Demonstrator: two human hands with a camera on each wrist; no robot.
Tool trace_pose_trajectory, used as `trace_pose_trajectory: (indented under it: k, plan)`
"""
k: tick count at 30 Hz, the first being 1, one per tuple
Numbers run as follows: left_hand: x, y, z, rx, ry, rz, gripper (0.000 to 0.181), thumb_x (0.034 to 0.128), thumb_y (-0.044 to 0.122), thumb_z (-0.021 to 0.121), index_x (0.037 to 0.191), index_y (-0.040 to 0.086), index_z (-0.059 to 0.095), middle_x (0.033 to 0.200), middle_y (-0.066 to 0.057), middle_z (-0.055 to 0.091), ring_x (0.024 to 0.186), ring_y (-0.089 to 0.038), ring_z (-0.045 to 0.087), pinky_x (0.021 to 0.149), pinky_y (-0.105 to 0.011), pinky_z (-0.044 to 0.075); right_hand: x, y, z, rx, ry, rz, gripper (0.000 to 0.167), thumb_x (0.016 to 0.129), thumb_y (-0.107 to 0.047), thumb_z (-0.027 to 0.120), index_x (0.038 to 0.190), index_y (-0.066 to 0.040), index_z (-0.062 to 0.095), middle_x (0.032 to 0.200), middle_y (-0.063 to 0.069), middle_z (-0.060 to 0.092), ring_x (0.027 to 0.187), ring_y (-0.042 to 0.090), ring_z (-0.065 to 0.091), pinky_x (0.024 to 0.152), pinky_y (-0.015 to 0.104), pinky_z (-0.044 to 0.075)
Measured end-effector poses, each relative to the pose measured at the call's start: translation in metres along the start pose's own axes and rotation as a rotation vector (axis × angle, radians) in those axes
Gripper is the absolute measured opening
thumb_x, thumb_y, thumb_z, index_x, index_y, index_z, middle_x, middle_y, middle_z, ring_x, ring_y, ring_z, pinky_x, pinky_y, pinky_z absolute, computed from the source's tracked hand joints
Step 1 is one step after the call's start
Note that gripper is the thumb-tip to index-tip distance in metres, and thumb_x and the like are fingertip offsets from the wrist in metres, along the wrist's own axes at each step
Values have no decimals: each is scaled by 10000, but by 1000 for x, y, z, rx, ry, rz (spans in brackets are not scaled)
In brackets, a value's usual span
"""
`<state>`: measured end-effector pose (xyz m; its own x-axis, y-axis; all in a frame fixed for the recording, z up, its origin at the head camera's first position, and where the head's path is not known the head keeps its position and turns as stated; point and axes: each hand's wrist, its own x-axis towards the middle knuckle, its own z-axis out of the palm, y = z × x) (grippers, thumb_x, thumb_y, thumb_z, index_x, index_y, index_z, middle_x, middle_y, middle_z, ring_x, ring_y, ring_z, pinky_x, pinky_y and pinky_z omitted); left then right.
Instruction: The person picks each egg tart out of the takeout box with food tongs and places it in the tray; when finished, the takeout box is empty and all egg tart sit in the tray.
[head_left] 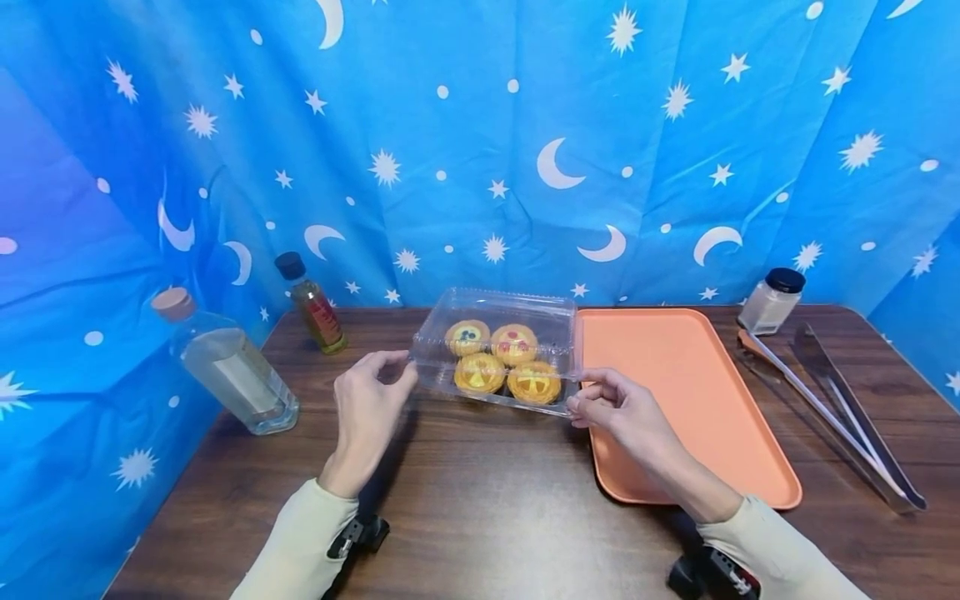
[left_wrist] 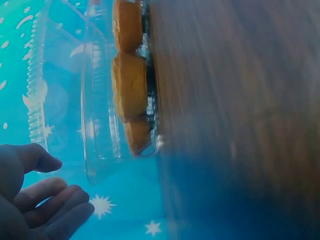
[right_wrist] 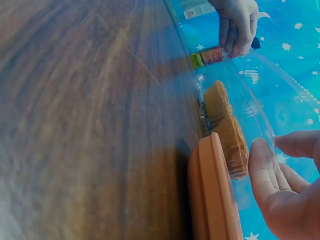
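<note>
A person's left hand (head_left: 372,400) and right hand (head_left: 626,412) hold a clear plastic box (head_left: 551,321) at its two near corners, each with the thumb and fingers closed in a pinch on the edge of the clear lid (head_left: 431,346). The box is at the far side of the brown bench (head_left: 480,508), in front of a blue curtain (head_left: 465,125) printed with white moons and stars. Inside it sit four tarts close together in two rows: one with dark berries (head_left: 468,337) at the far left, one with red pieces (head_left: 514,342) at the far right, and two with yellow pieces (head_left: 480,373) in the near row. How far the lid is raised above them is hard to tell. Just to the right of the box lies an orange tray (head_left: 697,400), the right forearm passing over its near part. Beyond the tray's right edge are metal tongs (head_left: 862,417) and a jar (head_left: 768,307) with a black cap. To the left stand a small dark-capped bottle (head_left: 318,315) and a larger clear bottle (head_left: 238,371).
</note>
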<state>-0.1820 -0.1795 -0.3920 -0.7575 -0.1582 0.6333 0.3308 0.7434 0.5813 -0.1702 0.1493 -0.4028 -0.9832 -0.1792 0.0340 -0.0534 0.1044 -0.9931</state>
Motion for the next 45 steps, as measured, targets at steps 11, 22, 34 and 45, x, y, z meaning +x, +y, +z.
trace_pose_trajectory:
  k: [11, 22, 34, 45]
  plan:
    - [17, 13, -15, 13, 46, 115, 165, 867, 82, 866, 1001, -5, 824, 975, -139, 799, 825, -300, 761, 707, -458, 589, 0, -3, -8, -69, -29, -20, 444, 994, 3, 709, 1401, 109, 567, 981, 159, 712, 861, 235, 741, 794, 342, 627]
    - [50, 32, -31, -32, 59, 211, 172, 903, 62, 829, 1053, -21, 812, 1046, -152, 796, 971, -328, 760, 872, -463, 592, -10, -7, -16, -122, -110, 0, 437, 996, -2, 690, 1403, 96, 565, 965, 138, 712, 879, 248, 723, 782, 327, 617]
    - [93, 46, -37, -137, -5, 82, 149, 926, 108, 807, 1047, 21, 810, 968, -98, 801, 864, -216, 738, 757, -279, 514, -27, -8, -23, -191, -165, -56, 422, 989, -28, 726, 1372, 97, 601, 946, 103, 727, 838, 169, 718, 794, 265, 579]
    - [131, 41, -28, -172, -121, -126, 248, 1006, 274, 769, 1168, 90, 806, 1065, -73, 799, 966, -200, 727, 781, -306, 517, -43, -6, -25, -88, -224, 0, 471, 978, -18, 714, 1404, 112, 561, 972, 154, 700, 849, 183, 706, 766, 281, 590]
